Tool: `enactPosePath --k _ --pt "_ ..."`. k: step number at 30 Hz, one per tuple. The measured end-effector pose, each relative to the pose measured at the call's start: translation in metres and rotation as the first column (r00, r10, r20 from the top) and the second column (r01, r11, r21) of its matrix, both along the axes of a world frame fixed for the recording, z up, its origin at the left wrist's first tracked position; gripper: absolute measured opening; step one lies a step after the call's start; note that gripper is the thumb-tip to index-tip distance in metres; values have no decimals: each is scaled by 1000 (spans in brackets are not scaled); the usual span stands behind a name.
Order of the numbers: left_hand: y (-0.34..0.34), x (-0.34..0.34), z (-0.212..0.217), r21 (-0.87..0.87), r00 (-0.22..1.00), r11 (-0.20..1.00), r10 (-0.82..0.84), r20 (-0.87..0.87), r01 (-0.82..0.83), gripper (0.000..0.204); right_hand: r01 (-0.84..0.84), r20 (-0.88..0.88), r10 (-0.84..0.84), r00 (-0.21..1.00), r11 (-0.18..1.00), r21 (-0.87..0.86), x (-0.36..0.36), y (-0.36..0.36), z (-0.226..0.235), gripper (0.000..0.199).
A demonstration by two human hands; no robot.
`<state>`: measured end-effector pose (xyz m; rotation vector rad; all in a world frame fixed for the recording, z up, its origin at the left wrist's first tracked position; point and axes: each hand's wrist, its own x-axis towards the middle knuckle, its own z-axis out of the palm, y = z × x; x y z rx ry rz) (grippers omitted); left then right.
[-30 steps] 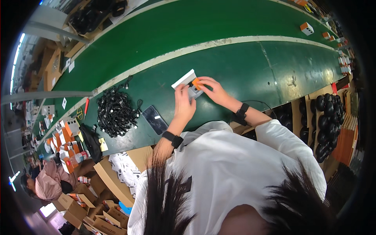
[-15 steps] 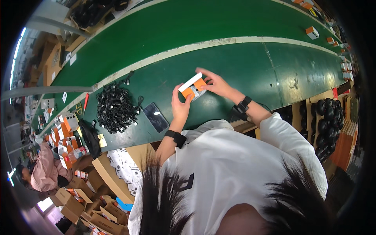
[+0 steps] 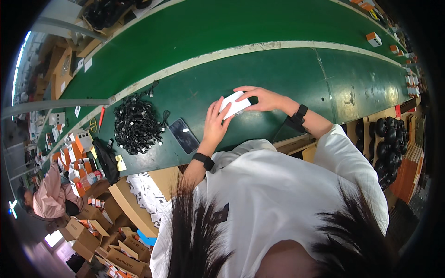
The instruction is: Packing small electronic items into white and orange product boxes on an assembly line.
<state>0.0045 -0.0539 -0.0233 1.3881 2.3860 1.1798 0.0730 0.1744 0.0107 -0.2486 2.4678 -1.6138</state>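
Above the green workbench, a small white box [image 3: 235, 104] is held between my two hands, a plain white face turned up. My left hand [image 3: 216, 121] grips its left side, fingers lying over the edge. From the right, my right hand [image 3: 263, 98] holds the other end, with fingers on the far edge and thumb on the near part. What lies under the box is mostly hidden. Left of my hands rests a dark smartphone [image 3: 184, 135]. Beyond it is a heap of black cables [image 3: 137, 124] with small plugs.
A green conveyor belt [image 3: 194, 32] runs behind the bench, carrying an orange and white box [image 3: 373, 39] at far right. A red-handled tool [image 3: 101, 116] and black pouch [image 3: 106, 162] lie left. A carton of white papers [image 3: 139, 190] stands below; a person in pink [image 3: 48, 194] sits at left.
The box has been turned: its orange, open side faced me before, and now a white face shows. Both hands have shifted their grip around it.
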Motion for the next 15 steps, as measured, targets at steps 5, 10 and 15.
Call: enactPosePath --k 5,10,15 --pt "2 9 3 -109 973 994 0 -229 -26 39 100 -174 -99 980 995 -1 16 -8 -31 37" --pt "2 9 -3 -111 972 992 -80 -221 57 36 163 -347 -122 930 982 94 18 -11 -37 31" --pt "14 9 5 36 981 999 31 -192 -24 30 172 -275 -176 945 984 -42 17 -10 -38 28"
